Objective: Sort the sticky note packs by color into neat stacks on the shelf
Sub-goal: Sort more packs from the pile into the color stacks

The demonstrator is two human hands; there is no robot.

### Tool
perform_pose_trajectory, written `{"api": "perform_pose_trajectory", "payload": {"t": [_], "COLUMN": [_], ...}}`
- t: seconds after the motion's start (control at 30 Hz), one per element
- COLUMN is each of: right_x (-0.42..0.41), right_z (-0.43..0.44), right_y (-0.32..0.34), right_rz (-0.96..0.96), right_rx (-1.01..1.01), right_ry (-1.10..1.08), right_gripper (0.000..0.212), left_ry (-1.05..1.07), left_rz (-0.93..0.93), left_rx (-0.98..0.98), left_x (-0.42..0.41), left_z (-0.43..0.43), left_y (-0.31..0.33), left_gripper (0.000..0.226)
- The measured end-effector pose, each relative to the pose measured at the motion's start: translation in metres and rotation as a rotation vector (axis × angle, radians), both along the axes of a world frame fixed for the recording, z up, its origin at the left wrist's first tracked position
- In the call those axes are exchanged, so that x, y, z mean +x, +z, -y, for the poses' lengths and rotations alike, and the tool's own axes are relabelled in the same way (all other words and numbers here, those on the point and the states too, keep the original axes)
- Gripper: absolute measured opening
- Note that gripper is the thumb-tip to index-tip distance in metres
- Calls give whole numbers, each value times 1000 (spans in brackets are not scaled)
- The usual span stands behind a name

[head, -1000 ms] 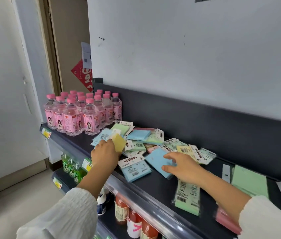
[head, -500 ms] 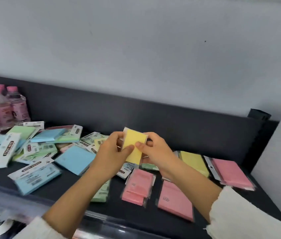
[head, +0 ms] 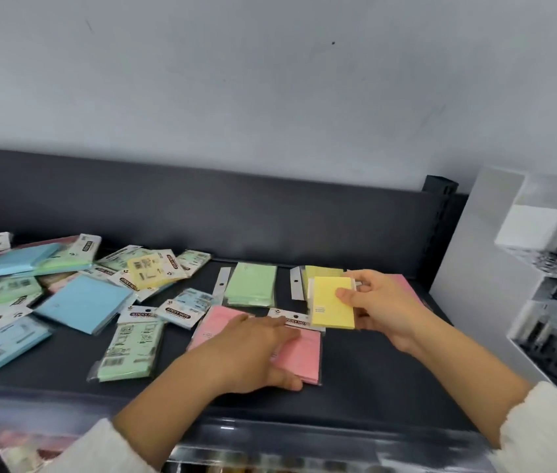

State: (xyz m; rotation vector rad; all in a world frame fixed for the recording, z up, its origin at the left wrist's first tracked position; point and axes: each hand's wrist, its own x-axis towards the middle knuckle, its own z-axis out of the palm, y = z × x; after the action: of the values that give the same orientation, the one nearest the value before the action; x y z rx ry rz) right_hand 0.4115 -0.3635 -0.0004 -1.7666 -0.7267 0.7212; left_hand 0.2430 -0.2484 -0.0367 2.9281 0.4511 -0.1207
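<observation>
Right hand point(head: 386, 305) grips one yellow pack point(head: 331, 302) beside two pink packs point(head: 217, 322) point(head: 304, 353).

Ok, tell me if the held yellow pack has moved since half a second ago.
Yes. The yellow pack, held by the right hand, moved right: it was left of the yellow stack, now it overlaps it.

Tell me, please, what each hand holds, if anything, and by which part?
The right hand pinches the yellow pack by its right edge, thumb on the front. The left hand holds nothing; it rests on a pink pack.
</observation>
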Motion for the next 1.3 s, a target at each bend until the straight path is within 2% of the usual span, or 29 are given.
{"api": "perform_pose_trajectory", "payload": {"t": [0.13, 0.2, 0.3, 0.37, 0.43, 0.53, 0.67, 0.77, 0.87, 0.93, 1.07, 1.3], "right_x": [-7, -13, -26, -36, -38, -22, -2, -4, -12, -14, -16, -27], "right_z": [-3, -6, -13, -18, -20, -2, 39, 47, 43, 42, 43, 35], "right_y": [-7, -8, -10, -11, -11, -11, -27, -45, -54, -55, -54, -50], "right_rz": [-84, -134, -138, -64, 67, 342, 438, 582, 690, 736, 770, 826], "right_rx": [43, 78, 78, 43, 25, -12, -173, -312, -369, -411, -418, -447], "right_ry": [4, 19, 80, 120, 117, 18, -55, -32, 3, 53, 100, 95], "right_gripper": [38, 37, 34, 31, 30, 32, 37, 40, 42, 41, 41, 44], "left_ry": [5, 72, 154, 162, 165, 181, 134, -7, -118, -107, -23, -17], "left_rz": [69, 129, 166, 66, -20, 22, 88, 144, 61, 0, 27, 53], "left_rx": [-55, -91, -38, -18, -12, 11, 59, 138, 138, 119, 142, 45], "left_x": [-6, -16, -34, -43, -47, -53, -49, -29, -7, 0, -3, -17], "left_z": [-3, -14, -38, -44, -42, -37, -33, -13, 8, 11, 4, 1], "left_y": [3, 8, 11, 6, -3, -11, -14, -8, -6, -11, -15, -11], "left_gripper": [88, 98, 113, 117, 110, 110, 116, 96, 76, 69, 66, 68]}}
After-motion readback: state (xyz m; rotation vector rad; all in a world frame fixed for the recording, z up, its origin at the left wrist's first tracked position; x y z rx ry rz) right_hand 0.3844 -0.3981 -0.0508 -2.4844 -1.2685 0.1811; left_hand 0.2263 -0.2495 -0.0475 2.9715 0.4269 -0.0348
